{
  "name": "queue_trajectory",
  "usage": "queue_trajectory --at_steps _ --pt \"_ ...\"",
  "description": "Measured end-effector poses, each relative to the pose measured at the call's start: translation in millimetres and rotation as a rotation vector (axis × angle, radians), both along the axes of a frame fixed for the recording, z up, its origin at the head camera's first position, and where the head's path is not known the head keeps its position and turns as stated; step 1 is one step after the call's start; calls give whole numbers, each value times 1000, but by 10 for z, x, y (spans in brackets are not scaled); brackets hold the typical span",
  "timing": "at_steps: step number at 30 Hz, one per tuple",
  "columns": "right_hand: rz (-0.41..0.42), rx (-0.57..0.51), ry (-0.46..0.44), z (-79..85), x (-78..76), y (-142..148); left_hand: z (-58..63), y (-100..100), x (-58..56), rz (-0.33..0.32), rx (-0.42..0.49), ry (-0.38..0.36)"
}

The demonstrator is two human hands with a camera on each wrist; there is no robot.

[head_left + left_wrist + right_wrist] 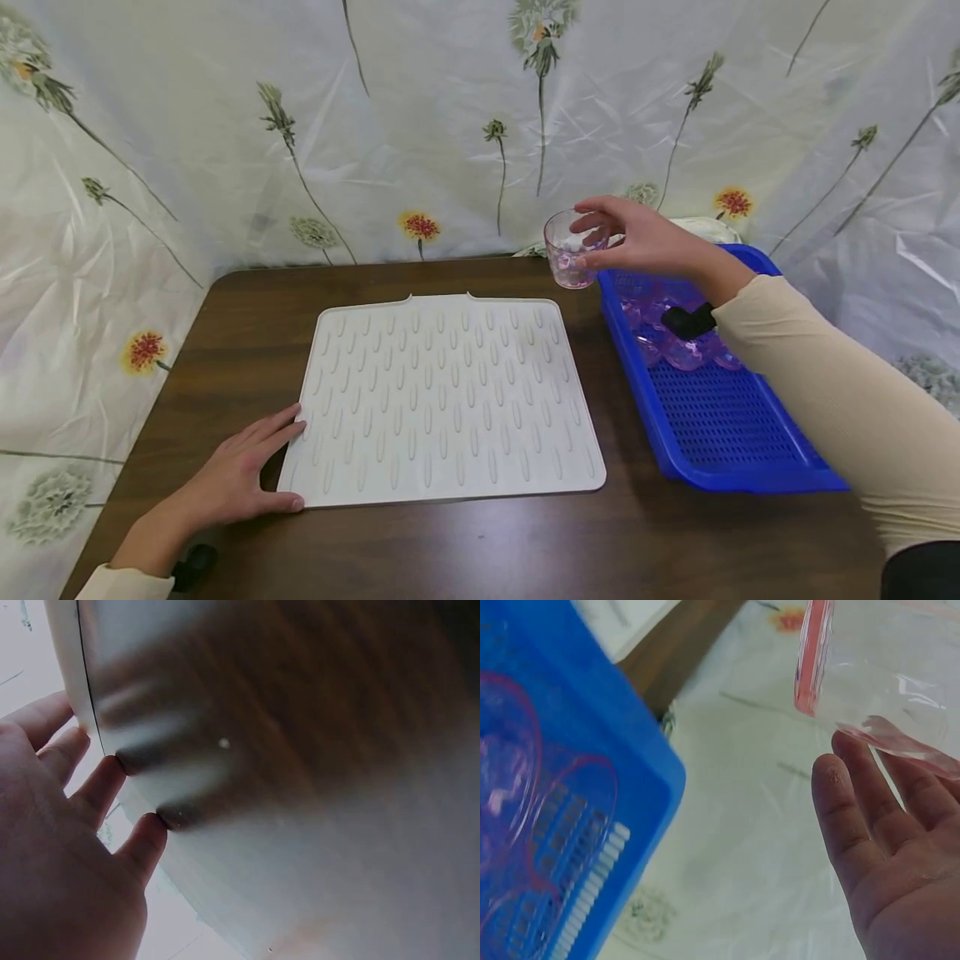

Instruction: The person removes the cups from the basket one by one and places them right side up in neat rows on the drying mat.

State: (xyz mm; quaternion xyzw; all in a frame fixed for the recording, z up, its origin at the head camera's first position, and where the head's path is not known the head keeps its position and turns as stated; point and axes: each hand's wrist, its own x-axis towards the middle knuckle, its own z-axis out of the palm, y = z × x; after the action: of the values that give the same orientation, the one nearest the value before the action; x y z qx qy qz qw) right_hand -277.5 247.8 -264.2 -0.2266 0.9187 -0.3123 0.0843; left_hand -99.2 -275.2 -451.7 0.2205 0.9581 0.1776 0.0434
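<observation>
My right hand point(652, 237) grips a clear, pink-tinted drinking glass point(561, 268), fingers and thumb about its side. The glass is upright in the air near the back of the table, left of a blue basket point(637, 400). In the right wrist view the glass point(885, 667) shows a pink rim at the fingertips. My left hand point(240, 471) lies at the left side of a white ridged mat point(442, 400), fingertips and thumb at its edge. The left wrist view shows the fingers point(97, 787) spread, fingertips on the tabletop and the mat's edge.
Several pink-tinted glasses point(684, 354) lie in the back half of the basket, partly behind my right forearm. The dark wooden table point(480, 550) backs onto a flowered plastic sheet point(435, 125). A small tab sticks out from the mat's far edge.
</observation>
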Motion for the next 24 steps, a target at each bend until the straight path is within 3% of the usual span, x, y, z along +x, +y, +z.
queue_trajectory --at_steps 9,19,24 --pt "57 -90 -27 -252 -213 -512 -2 -11 -8 3 -2 -4" --pt "102 -120 -109 -482 -217 -882 -12 2 -9 9 0 -17" --pt "87 -128 -94 -585 -249 -1023 -11 -4 -6 9 0 -10"
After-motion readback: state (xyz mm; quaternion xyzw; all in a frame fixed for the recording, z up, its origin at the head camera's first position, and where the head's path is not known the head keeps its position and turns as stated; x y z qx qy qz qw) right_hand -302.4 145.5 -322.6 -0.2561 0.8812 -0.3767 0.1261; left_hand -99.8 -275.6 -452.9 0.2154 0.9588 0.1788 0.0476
